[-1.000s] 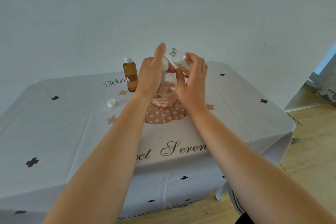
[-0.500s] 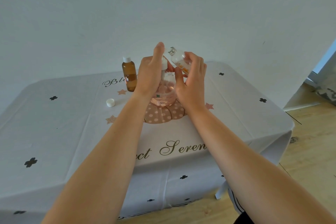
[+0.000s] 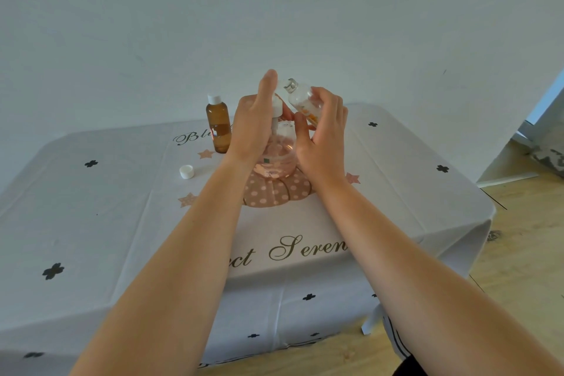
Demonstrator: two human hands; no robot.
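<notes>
A round clear pump bottle point(image 3: 279, 159) holding pink liquid stands at the middle of the table point(image 3: 106, 207). My left hand point(image 3: 253, 128) wraps around its white pump head point(image 3: 277, 107) from the left, thumb pointing straight up; its fingers are mostly hidden behind the pump. My right hand point(image 3: 323, 143) grips a small clear bottle point(image 3: 302, 99) with an orange label, tilted so that its open threaded neck points up and left, just right of the pump head.
An amber bottle point(image 3: 218, 128) with a white cap stands left of the pump bottle. A loose white cap point(image 3: 186, 171) lies on the white printed tablecloth further left. Wooden floor point(image 3: 518, 238) shows beyond the table's right edge, and a white wall rises behind.
</notes>
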